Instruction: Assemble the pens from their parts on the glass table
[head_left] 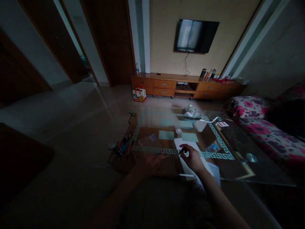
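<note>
My left hand [149,163] is closed over the near side of the glass coffee table [269,171]. A thin, light pen-like stick [166,156] points out of its fingers to the right. My right hand [192,159] curls above a white sheet of paper [188,170], thumb and fingers bent toward each other. Something small and dark shows at its fingertips, too dim to name. Left of my hands lies a bunch of pens [122,147], dark, blue and red. A clear plastic sleeve [149,140] lies flat beyond my left hand.
A full plastic bag [191,112] sits at the table's far side, near a red-and-white card [223,124]. A flowered sofa [250,108] stands at the right. Behind are a low wooden cabinet [164,85], a gift box [139,94] and a wall television [197,36].
</note>
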The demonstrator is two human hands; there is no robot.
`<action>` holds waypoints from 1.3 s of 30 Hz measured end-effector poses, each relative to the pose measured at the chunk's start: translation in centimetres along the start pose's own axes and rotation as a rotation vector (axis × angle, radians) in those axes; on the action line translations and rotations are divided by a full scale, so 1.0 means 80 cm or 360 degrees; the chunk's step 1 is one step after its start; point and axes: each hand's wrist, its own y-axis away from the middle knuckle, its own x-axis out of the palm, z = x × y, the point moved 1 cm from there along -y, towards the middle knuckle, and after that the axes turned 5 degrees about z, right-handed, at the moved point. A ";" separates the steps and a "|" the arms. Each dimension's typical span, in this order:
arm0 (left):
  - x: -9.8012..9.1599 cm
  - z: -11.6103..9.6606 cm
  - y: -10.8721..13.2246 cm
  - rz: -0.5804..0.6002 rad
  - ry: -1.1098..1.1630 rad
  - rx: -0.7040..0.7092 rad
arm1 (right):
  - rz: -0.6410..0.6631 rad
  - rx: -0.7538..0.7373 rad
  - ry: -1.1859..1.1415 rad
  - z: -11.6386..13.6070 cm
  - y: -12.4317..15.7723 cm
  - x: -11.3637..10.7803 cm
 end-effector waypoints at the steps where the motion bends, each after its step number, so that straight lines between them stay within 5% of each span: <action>1: 0.000 0.000 0.000 0.0013 -0.0004 -0.0009 | 0.0019 -0.0030 0.0043 0.001 0.000 0.003; 11: 0.000 0.003 0.001 0.0010 -0.0042 0.0002 | 0.0223 -0.0011 0.0437 -0.002 0.000 0.020; 30: -0.003 0.001 0.002 0.0008 -0.0026 -0.0016 | 0.0231 0.0012 0.0468 -0.002 0.004 0.019; 39: -0.004 0.000 0.000 0.0008 -0.0092 -0.0067 | -0.0087 -0.0178 -0.0109 0.063 0.012 -0.013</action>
